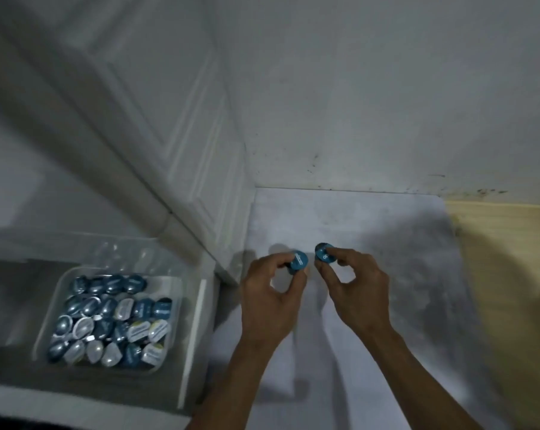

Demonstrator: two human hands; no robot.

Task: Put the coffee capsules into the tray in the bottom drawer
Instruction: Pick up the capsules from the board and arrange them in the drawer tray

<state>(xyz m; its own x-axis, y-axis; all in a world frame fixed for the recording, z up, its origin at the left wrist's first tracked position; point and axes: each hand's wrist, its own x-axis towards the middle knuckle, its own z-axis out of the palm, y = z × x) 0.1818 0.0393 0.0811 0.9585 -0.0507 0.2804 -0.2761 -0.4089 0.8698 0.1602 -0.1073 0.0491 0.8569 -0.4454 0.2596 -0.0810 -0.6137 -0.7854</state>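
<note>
- The left hand [270, 293] sits just below the middle of the frame, its fingers curled and pinching a blue coffee capsule [297, 262] between thumb and fingertips.
- The right hand [354, 285] is just beside it to the right, pinching a second blue capsule [323, 253] the same way.
- The two capsules are close together, tilted so their round printed tops face the camera; whether they touch is not clear.
- Both hands hover above a white surface [371, 218] that meets a grey wall [386, 88] at the top of the frame.
- At lower left, a clear plastic tray [49, 308] lies in the open drawer [197, 321], well apart from the hands.
- The tray holds a loose heap of blue and silver capsules [113, 321], lying at mixed angles.
- A white panelled cabinet front [156, 119] runs diagonally from upper left down towards the hands.
- A pale wooden strip [504, 274] shows at the right edge.
</note>
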